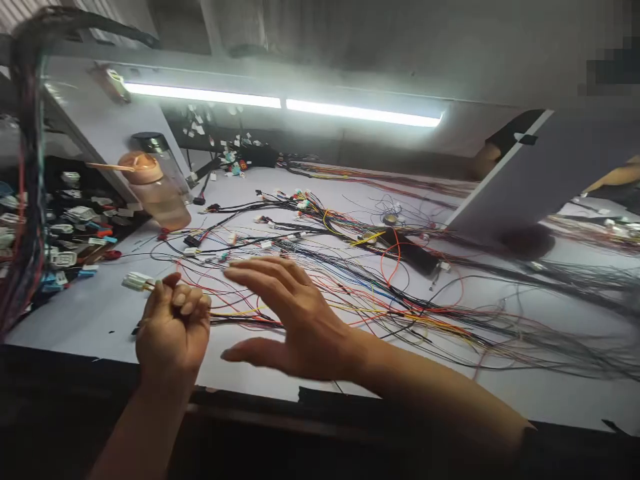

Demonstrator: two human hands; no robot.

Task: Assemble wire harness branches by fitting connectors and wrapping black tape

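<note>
My left hand [173, 330] is closed in a fist around a bundle of thin coloured wires; a white plastic connector [136, 281] sticks out just left of the fist. My right hand [285, 320] hovers open beside it, fingers stretched out flat and pointing left, holding nothing. Both hands are over the near left part of a white worktable [85, 313]. A wide tangle of coloured wires [380, 287] spreads from the fist across the table to the right.
An orange-tinted bottle [155, 190] and a darker bottle [160, 153] stand at the back left. Bins of white and blue connectors [65, 233] sit at far left beside a hanging black cable bundle [27, 167]. A tilted white board [540, 173] stands right; another person's arm [617, 177] shows beyond.
</note>
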